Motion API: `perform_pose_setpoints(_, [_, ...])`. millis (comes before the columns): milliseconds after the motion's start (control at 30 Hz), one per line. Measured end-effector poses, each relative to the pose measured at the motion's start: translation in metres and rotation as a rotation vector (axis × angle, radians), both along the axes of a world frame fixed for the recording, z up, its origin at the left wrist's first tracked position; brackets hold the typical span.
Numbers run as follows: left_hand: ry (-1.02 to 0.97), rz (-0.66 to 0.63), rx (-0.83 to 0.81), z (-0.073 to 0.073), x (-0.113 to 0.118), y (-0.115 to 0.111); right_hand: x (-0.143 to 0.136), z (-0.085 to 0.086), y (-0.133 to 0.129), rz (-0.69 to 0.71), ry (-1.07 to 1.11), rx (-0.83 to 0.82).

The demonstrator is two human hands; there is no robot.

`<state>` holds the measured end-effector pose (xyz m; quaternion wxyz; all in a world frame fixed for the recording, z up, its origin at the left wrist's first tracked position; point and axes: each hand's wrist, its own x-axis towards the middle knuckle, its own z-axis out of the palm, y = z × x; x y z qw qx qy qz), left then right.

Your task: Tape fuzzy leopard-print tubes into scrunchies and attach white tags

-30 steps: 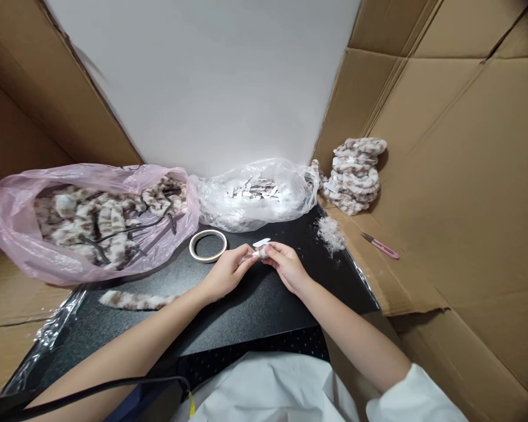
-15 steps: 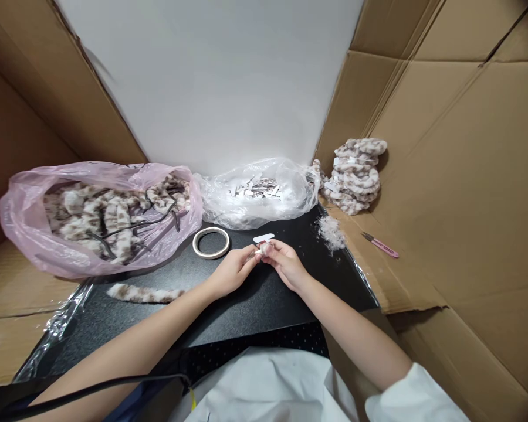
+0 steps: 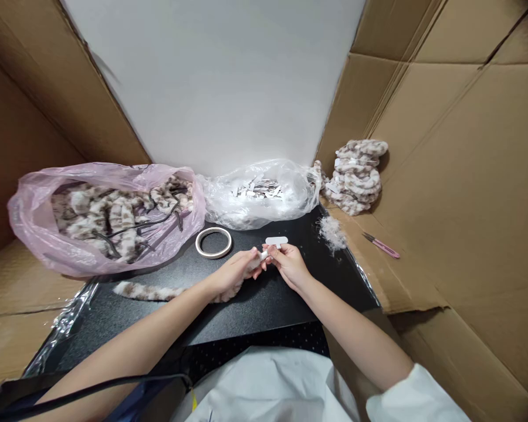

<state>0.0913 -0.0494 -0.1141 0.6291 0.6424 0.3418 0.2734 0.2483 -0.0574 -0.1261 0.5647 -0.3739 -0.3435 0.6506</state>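
Note:
A furry white-and-brown strip (image 3: 147, 291) lies on the black table (image 3: 202, 322) and runs under my left forearm. Its end comes up into my left hand (image 3: 236, 269), whose fingers are wrapped round it. My right hand (image 3: 290, 266) is pinched on a white tag (image 3: 277, 241) right beside the strip's end, and the fingertips of both hands nearly meet. The tag's wide part stands out beyond my right fingers; its narrow part is mostly hidden by them. A roll of tape (image 3: 213, 242) lies just to the left of my hands.
A pink bag (image 3: 39, 234) of furry strips and dark cords stands at the left. Behind my hands lies a clear bag (image 3: 242, 214) of tags. Furry loops (image 3: 358, 176) are piled at the right, near loose fluff (image 3: 332, 233) and pink snips (image 3: 382, 245). Cardboard walls flank the table.
My left hand has turned and now shows more of the furry strip in its grasp. The tag has shifted slightly right with my right fingers. The view has moved a little.

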Motion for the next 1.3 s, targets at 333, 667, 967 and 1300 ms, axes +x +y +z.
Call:
perform_pose_setpoints(333, [-0.122, -0.016, -0.305, -0.005, -0.006, 0.007, 0.004, 0.0, -0.001, 0.048, -0.122, 0.036])
perform_pose_setpoints(667, [0.114, 0.197, 0.162, -0.001, -0.004, 0.0, 0.009, 0.006, 0.001, 0.022, 0.226, -0.191])
perform_pose_setpoints(967, [0.317, 0.206, 0.95, -0.007, -0.009, -0.006, -0.002, 0.002, -0.014, 0.363, 0.177, -0.3])
perform_pose_setpoints(1300, [0.298, 0.269, 1.021, -0.001, -0.01, -0.009, 0.002, -0.003, -0.013, 0.128, 0.042, -0.088])
